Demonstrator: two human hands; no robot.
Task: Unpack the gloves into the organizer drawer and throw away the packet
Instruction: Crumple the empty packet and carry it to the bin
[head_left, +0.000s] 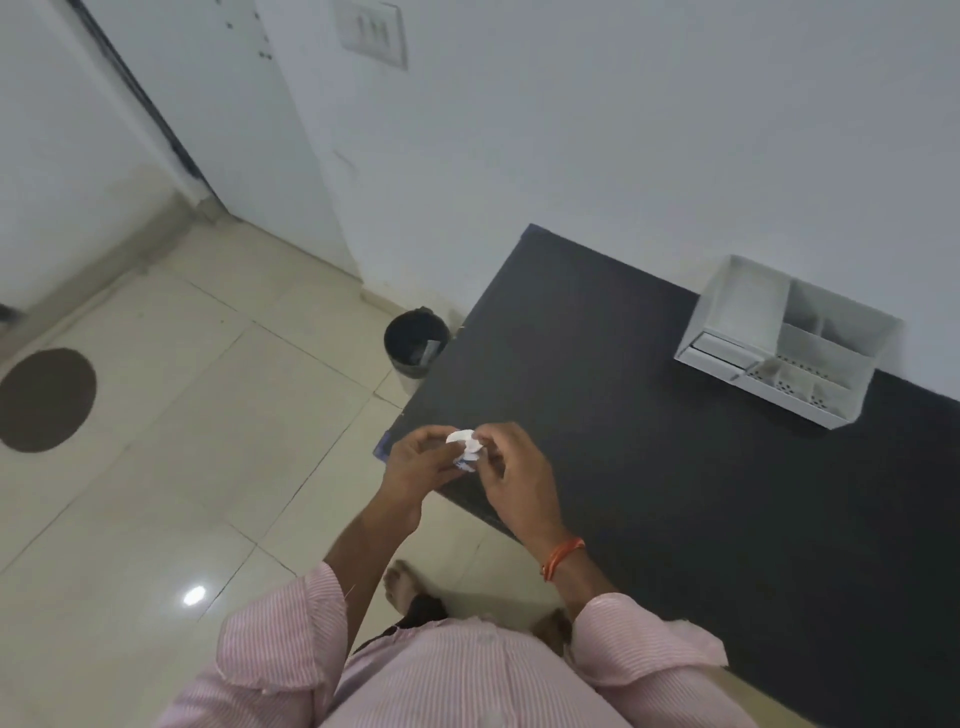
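A small crumpled white packet (465, 450) with blue print sits between my two hands, over the near left corner of the dark table (649, 415). My left hand (421, 462) grips it from the left and my right hand (511, 467) pinches it from the right. The white organizer (789, 338) stands at the table's back against the wall; its small drawer at the lower left looks slightly pulled out. No gloves are visible. A black bin (414, 340) stands on the floor just past the table's left end.
Beige floor tiles spread to the left, with a round brown mat (45, 399) at the far left. A white wall and door frame rise behind. My feet show below, by the table's edge.
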